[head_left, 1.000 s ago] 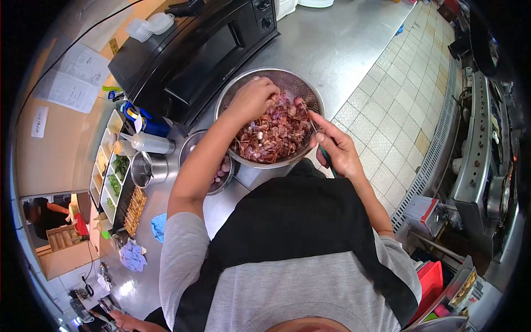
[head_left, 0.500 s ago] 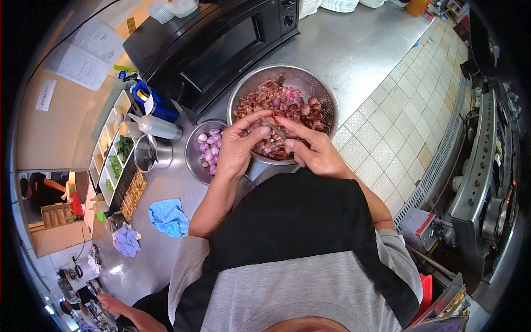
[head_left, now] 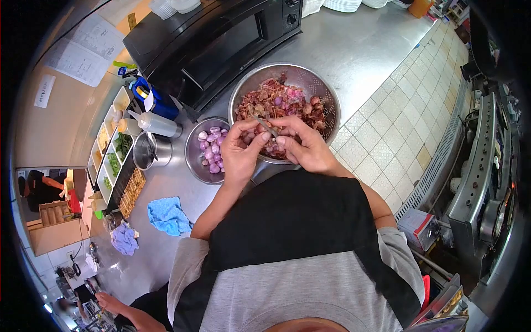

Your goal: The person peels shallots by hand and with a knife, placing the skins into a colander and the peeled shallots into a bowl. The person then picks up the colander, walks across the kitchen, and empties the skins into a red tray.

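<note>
Over the perforated steel colander (head_left: 333, 110): right hand (head_left: 310, 149) closed on small knife (head_left: 266, 128), blade angled across toward left hand (head_left: 241, 152). Left fingers bent close to blade; can't tell if they grip anything. Reddish-brown shallots and skins (head_left: 270, 98) in colander below. Peeled shallots (head_left: 214, 148) in steel bowl (head_left: 191, 159), just beside colander.
</note>
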Available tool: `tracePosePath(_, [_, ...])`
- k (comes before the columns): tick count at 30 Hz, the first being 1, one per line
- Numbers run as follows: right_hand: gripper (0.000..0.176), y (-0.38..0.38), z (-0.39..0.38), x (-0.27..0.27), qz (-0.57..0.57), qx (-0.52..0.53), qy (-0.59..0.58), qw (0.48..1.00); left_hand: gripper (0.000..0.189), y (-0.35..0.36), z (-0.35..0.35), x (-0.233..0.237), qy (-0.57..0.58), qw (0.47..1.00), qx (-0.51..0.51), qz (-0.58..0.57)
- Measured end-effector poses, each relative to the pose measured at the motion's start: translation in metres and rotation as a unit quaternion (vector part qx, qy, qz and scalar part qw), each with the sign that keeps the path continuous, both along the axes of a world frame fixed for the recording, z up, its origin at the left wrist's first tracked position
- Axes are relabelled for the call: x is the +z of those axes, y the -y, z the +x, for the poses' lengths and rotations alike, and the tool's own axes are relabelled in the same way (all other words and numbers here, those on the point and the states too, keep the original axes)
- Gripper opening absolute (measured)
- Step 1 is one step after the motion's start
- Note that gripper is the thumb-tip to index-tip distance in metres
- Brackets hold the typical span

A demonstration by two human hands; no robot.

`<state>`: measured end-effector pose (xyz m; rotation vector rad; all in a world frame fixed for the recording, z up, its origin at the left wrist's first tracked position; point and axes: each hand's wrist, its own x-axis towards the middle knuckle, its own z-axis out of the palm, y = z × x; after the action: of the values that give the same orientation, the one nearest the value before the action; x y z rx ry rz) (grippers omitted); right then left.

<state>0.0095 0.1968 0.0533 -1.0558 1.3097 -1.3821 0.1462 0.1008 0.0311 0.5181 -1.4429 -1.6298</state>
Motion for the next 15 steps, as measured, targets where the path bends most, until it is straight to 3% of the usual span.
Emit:
tracePosePath(2, [0.03,0.003,0.0,-0.002,0.007,0.004,0.011,1.0,0.022,0.001,0.001,0.001,0.004,0.999,0.016,-0.029])
tracePosePath(5, [0.024,0.006,0.001,-0.008,0.003,-0.008,0.025,1.0,0.02,0.012,0.008,-0.003,0.037,0.994,-0.068,0.072])
tracePosePath(7, [0.019,0.008,0.002,-0.009,-0.003,0.005,0.141,0.99,0.021,0.019,0.011,-0.008,-0.045,0.967,-0.164,0.189])
tracePosePath(8, [0.019,0.009,0.0,-0.005,-0.003,0.007,0.141,0.99,0.021,0.019,0.012,-0.008,-0.045,0.968,-0.163,0.188])
tracePosePath(10, [0.017,0.006,-0.005,0.004,0.02,0.045,0.253,0.966,0.025,0.017,0.012,-0.006,-0.087,0.941,-0.209,0.251])
tracePosePath(15, [0.023,0.005,-0.002,0.005,0.016,0.041,0.191,0.981,0.031,0.013,0.012,-0.001,-0.089,0.941,-0.153,0.288])
